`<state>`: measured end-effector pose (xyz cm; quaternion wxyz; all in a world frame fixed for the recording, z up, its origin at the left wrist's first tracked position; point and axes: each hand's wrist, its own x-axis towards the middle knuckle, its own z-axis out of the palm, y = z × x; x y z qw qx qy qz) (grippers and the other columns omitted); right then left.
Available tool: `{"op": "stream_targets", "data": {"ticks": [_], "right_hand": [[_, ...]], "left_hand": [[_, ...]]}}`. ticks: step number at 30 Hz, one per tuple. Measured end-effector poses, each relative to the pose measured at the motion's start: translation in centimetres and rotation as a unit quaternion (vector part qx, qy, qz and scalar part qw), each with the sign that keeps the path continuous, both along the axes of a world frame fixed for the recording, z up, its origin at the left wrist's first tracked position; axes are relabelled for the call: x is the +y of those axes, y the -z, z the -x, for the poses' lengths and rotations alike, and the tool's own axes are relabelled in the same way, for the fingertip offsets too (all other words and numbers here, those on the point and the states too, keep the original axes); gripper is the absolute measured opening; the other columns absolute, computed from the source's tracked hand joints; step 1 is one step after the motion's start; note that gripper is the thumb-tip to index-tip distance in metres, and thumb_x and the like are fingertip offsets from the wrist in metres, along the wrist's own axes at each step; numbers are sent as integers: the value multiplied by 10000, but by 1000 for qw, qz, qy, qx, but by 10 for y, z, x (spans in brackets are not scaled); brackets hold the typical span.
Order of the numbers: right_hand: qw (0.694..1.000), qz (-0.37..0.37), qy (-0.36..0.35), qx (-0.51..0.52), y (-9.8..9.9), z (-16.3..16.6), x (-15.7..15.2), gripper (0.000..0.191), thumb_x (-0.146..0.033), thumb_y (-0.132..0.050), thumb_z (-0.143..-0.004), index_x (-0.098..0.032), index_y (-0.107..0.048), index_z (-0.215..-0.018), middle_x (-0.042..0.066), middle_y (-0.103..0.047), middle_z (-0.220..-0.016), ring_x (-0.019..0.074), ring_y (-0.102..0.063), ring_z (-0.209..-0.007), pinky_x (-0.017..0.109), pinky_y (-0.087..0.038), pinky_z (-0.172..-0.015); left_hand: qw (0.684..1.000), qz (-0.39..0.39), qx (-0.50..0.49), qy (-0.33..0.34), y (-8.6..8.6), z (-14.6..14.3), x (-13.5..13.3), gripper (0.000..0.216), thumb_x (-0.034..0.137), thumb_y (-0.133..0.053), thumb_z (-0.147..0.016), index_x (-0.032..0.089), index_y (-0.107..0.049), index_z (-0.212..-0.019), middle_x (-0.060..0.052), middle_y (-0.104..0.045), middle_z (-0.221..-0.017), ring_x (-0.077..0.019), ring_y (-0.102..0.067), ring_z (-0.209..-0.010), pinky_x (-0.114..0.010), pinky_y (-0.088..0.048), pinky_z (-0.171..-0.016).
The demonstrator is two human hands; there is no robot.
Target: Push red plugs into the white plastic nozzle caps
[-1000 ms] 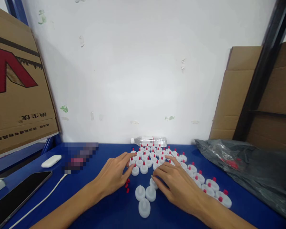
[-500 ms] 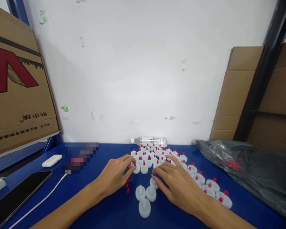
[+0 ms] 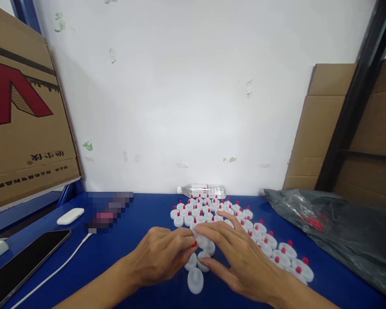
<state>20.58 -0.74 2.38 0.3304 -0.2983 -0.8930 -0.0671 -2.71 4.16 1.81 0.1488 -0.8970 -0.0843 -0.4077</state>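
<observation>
My left hand (image 3: pixel 162 255) is curled in a pinch on a small red tip (image 3: pixel 194 244), pressed against a white plastic cap (image 3: pixel 202 240). My right hand (image 3: pixel 236 253) holds that white cap between thumb and fingers. Just below lie three plain white caps (image 3: pixel 195 280) without red tips. Behind the hands several white caps with red tips (image 3: pixel 209 208) stand in rows on the blue table (image 3: pixel 138 214), and more run to the right (image 3: pixel 289 257).
A clear water bottle (image 3: pixel 202 190) lies by the wall. At left are a dark tablet (image 3: pixel 22 262), a white cable (image 3: pixel 61 266), a white case (image 3: pixel 70 216) and a cardboard box (image 3: pixel 22 111). A black plastic bag (image 3: pixel 334 231) lies at right, with cardboard (image 3: pixel 315 128) behind it.
Both hands drew back from the rows towards me and met. The left hand picked a red tip off the table; the right lifted a white cap.
</observation>
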Motion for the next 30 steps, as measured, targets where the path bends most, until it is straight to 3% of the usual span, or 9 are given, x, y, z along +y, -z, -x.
{"op": "stream_targets", "data": {"ticks": [4,7,13,21,26,30], "right_hand": [[999,-43,-16,22,-1,3,-2,187,-242,-572,-992,-219,-548,-1176,-2,-713,-1043,141,-666,-963,369,-307,-1115],[998,-61,-7,27,1,3,-1,121,-254,-569,-998,-210,-563,-1111,-5,-712,-979,144,-660,-886,355,-363,-1029],[993,-115,7,21,3,3,3,215,-370,-492,-1037,-191,-602,-1083,2,-679,-860,148,-621,-757,356,-382,-977],[992,-129,4,11,8,3,6,243,-399,-487,-1036,-189,-608,-1043,-2,-667,-821,145,-616,-731,368,-367,-1008],[991,-132,16,-13,8,-3,17,252,-423,-520,-1016,-197,-611,-1079,4,-672,-808,163,-634,-743,396,-394,-976],[988,-151,29,-20,6,-1,17,245,-414,-562,-995,-197,-613,-1096,38,-702,-902,191,-663,-853,414,-405,-976]], "left_hand": [[998,-39,40,-4,-4,-1,-4,58,139,-508,-986,157,-512,-1041,-55,-724,-866,-117,-647,-606,-214,-460,-502],[997,-51,48,-14,-6,-1,-6,61,132,-509,-968,154,-531,-1020,-43,-706,-843,-122,-633,-610,-230,-447,-500],[992,-58,96,-65,-10,0,-8,41,178,-519,-958,177,-549,-985,-25,-681,-866,-139,-586,-583,-283,-420,-481],[970,-59,199,-124,-6,1,-6,100,192,-501,-943,201,-495,-1043,-9,-632,-826,-159,-566,-571,-304,-350,-487],[962,-67,203,-168,-4,-3,-2,347,80,-478,-790,186,-457,-1120,-16,-625,-819,-174,-560,-562,-305,-343,-489],[965,-69,185,-174,-3,-7,-2,338,70,-456,-776,189,-464,-1092,-7,-612,-778,-178,-551,-556,-306,-333,-496]]}}
